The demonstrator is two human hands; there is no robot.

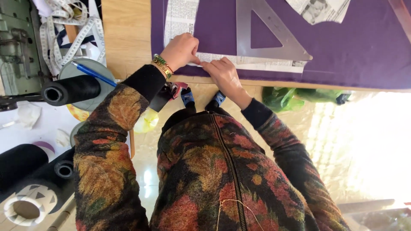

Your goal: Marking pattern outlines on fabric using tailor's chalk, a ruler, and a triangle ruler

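My left hand and my right hand meet at the near edge of a purple cloth spread on a wooden table. Both pinch a newspaper pattern strip that lies along the cloth's edge, fingertips touching at its corner. A second newspaper strip runs away from my left hand. A clear plastic set square rests on the cloth just beyond my right hand. Beaded bracelets circle my left wrist.
Left of the table stand black thread spools, a blue pen, a white measuring tape and a green sewing machine. A green plastic bag lies on the tiled floor. More newspaper sits at the cloth's far side.
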